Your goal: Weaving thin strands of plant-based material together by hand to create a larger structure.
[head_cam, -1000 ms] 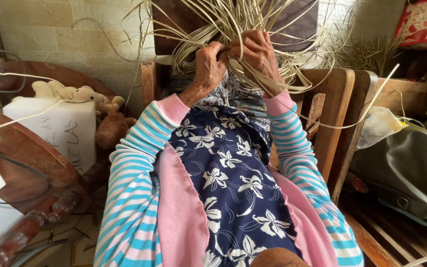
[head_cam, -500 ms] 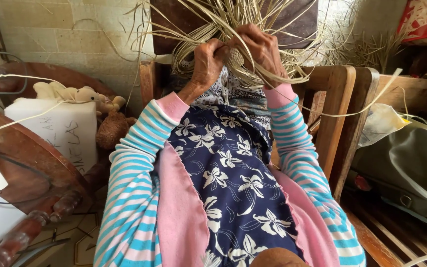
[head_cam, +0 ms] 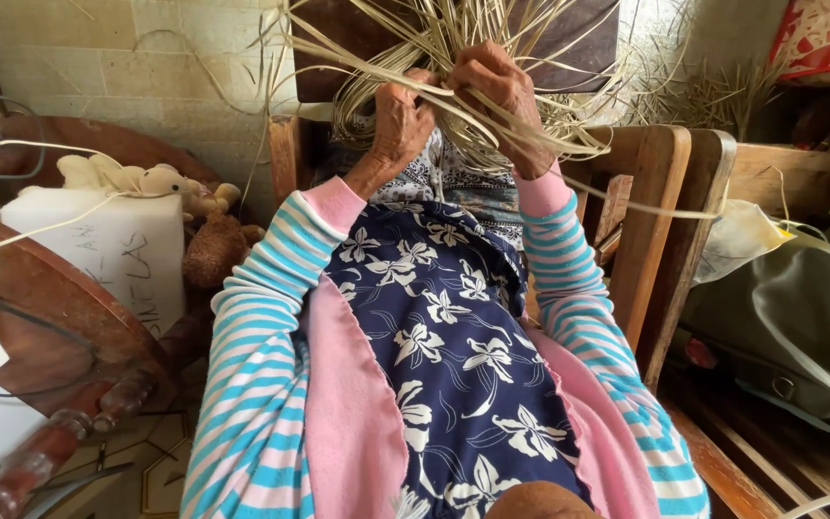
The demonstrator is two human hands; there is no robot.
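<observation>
Head view, top centre of frame: bundle of pale straw strips (head_cam: pixel 453 58), held up before a dark panel (head_cam: pixel 569 48). Left hand (head_cam: pixel 398 120) and right hand (head_cam: pixel 497 91) both clasped into the strands, fingers (head_cam: pixel 477 72) curled tight around them. Loose strips fan out left and right, crossing the wooden chair back (head_cam: pixel 655 211) behind. Left of frame: round wooden desk (head_cam: pixel 50 308) with white cables, white block (head_cam: pixel 127 250), soft toy (head_cam: pixel 165 183). Right: grey-green bag (head_cam: pixel 799 327). Since half a second ago, hands sit in much the same spot. Fingertips buried in strands; weave pattern unclear.
</observation>
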